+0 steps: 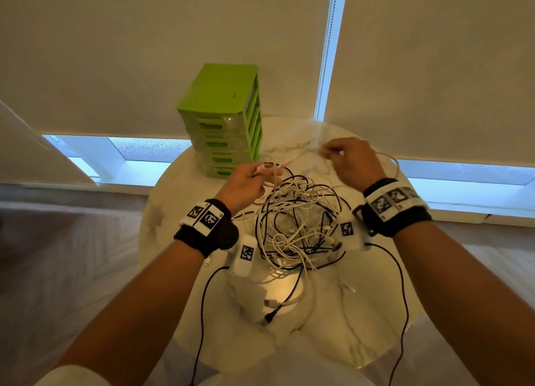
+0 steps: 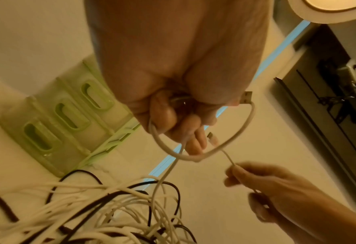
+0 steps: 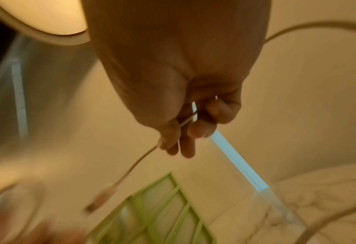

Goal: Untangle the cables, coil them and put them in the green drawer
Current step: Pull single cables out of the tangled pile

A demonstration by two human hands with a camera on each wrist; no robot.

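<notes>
Nearest me, on my side of the cable tangle [image 1: 298, 226], two loose plugs [image 1: 270, 310] lie on the round marble table [image 1: 362, 313]. The tangle itself, white and black leads knotted together, sits mid-table between my wrists. Just beyond it, to the left, my left hand [image 1: 246, 185] is clenched round a white cable [image 2: 231, 140] bent into a loop, its USB plug [image 2: 247, 97] jutting past my thumb. Beyond the tangle to the right, my right hand [image 1: 351, 161] pinches a thin cable [image 3: 139, 160] between thumb and fingers, its connector dangling free. Farthest behind the tangle stands the green drawer unit [image 1: 223, 119], every drawer pushed in.
</notes>
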